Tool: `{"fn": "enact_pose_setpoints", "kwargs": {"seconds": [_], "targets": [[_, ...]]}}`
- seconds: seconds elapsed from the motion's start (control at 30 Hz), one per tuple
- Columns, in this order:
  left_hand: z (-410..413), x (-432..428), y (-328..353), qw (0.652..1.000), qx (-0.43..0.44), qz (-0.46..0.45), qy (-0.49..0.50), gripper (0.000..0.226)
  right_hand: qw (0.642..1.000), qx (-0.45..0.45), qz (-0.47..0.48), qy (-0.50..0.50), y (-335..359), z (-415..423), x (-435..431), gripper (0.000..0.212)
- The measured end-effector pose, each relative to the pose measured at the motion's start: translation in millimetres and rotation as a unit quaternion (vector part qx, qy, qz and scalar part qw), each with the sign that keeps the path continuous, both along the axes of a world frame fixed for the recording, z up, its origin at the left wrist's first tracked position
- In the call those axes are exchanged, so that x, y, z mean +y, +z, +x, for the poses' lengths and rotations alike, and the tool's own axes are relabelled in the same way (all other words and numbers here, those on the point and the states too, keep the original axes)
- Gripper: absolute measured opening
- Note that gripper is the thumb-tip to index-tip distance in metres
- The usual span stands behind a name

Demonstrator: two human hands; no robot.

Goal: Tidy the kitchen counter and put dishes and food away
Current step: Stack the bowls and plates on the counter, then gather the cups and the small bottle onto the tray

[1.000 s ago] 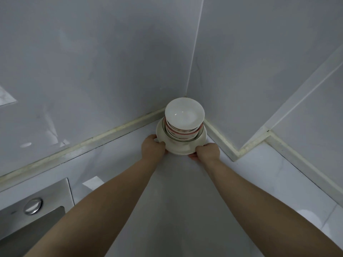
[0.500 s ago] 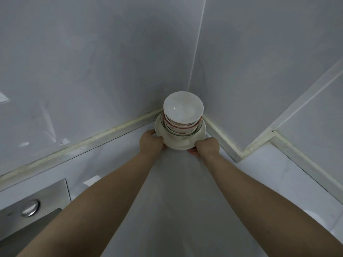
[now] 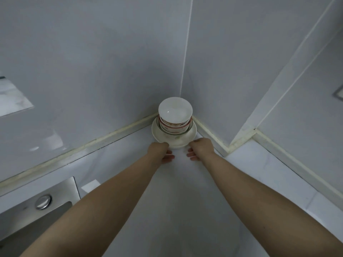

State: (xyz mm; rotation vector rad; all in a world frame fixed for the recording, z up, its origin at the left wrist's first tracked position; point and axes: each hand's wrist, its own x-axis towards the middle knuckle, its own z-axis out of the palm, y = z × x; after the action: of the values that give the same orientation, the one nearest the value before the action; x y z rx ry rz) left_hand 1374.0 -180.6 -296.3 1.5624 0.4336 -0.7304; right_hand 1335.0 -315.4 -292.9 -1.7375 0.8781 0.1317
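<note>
Bowls [image 3: 175, 113] stand stacked on the plate [image 3: 174, 143] in the corner of the counter [image 3: 181, 191]. Your left hand [image 3: 160, 149] and right hand [image 3: 202, 147] touch its rim, fingers [image 3: 169, 157] loose, gripping nothing; draw away without nudging.

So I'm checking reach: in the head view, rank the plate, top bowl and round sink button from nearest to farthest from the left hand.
1. plate, right beside the left hand, tucked in the corner.
2. top bowl, on the stack above the plate.
3. round sink button, far off at the person's left.
</note>
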Motion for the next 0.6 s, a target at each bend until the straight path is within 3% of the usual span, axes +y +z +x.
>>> {"fn": "enact_pose_setpoints", "kwargs": {"seconds": [0.13,0.23,0.3,0.43,0.53,0.6], "targets": [[-23,4,34,0.990,-0.082,0.044,-0.105,0.022,0.998,-0.025,-0.055,0.021,33,-26,3,0.010],[-46,5,60,0.958,-0.199,0.088,-0.186,0.027,0.991,-0.054,-0.117,0.028,58,-53,5,0.014],[-62,5,74,0.912,-0.304,0.157,-0.227,0.030,0.983,-0.073,-0.165,0.034,73,-72,4,0.014],[-107,8,98,0.777,-0.510,0.231,-0.287,0.041,0.956,-0.098,-0.273,0.049,103,-124,1,0.026],[-139,9,108,0.696,-0.606,0.239,-0.303,0.046,0.930,-0.112,-0.345,0.063,116,-162,1,0.033],[-152,6,110,0.662,-0.641,0.242,-0.303,0.050,0.914,-0.115,-0.382,0.073,121,-180,1,0.034]]}}
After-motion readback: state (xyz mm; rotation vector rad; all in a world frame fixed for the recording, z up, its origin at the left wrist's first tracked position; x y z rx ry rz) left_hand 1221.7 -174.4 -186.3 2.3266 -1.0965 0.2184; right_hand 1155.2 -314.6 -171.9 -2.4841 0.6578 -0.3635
